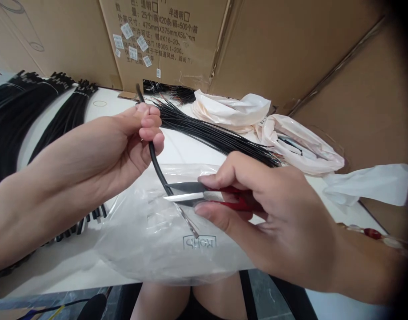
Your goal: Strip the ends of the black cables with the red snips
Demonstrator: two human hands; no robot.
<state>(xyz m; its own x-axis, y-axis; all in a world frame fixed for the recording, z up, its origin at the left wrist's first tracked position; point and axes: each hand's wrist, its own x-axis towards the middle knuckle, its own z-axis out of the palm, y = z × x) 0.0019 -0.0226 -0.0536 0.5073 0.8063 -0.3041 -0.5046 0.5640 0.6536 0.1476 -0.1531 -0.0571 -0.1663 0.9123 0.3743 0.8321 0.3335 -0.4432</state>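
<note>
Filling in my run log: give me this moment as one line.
left hand: grips black cable | right hand: red-handled snips, blades at cable end | below: clear plastic bag

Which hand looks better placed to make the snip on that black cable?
Right, probably. The right hand grips the red-handled snips, whose blades sit at the black cable, bare wire poking out beyond. The left hand only pinches the cable higher up, holding it steady.
</note>
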